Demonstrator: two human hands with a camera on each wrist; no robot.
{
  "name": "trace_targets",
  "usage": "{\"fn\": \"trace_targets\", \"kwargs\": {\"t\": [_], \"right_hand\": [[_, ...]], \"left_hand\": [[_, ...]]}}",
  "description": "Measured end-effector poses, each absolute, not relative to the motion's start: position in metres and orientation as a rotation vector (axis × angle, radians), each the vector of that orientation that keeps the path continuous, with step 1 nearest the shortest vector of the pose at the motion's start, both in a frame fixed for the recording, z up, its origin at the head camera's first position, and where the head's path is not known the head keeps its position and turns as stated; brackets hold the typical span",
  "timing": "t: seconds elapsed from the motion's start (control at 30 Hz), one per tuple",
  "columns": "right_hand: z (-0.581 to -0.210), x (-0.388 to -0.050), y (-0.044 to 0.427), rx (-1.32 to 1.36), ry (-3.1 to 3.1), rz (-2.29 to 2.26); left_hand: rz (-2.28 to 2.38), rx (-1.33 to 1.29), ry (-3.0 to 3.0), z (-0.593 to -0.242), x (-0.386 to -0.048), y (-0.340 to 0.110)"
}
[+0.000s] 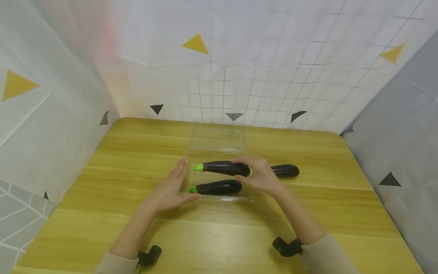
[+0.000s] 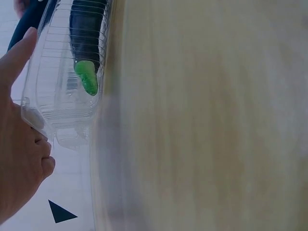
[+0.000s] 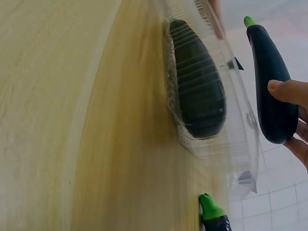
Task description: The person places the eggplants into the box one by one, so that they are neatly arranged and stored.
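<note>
A left hand (image 1: 169, 192), fingers straight, rests against a clear plastic box (image 1: 226, 198) with one eggplant (image 1: 220, 187) inside. Above the box, a second eggplant (image 1: 219, 168) stretches crosswise, leftward from the right hand (image 1: 260, 173) pinching its thick end, glossy and near-black, green tip pointing left. A third eggplant (image 1: 286, 171) lies rightmost on the desk (image 1: 325, 213).

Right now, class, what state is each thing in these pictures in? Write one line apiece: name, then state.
Clear container: open
Lid: laid back
Upper eggplant: held above the container
Lower eggplant: lying inside the container
Right-hand eggplant: lying on the table
Left hand: touching the container
Right hand: gripping the upper eggplant
</note>
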State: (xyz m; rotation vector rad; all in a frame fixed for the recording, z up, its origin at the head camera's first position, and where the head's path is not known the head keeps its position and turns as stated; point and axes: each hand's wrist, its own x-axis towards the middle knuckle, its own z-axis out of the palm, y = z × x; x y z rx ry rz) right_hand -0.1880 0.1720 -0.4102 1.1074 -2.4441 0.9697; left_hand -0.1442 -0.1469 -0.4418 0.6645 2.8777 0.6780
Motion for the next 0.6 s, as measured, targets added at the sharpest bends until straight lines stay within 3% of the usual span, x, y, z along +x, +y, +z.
{"fn": "trace_targets", "kwargs": {"t": [0.6], "right_hand": [[-0.432,-0.202,0.158,1.102,-2.584,0.900]], "left_hand": [[0.657,0.676,2.888,-0.443,-0.146,-0.147]]}}
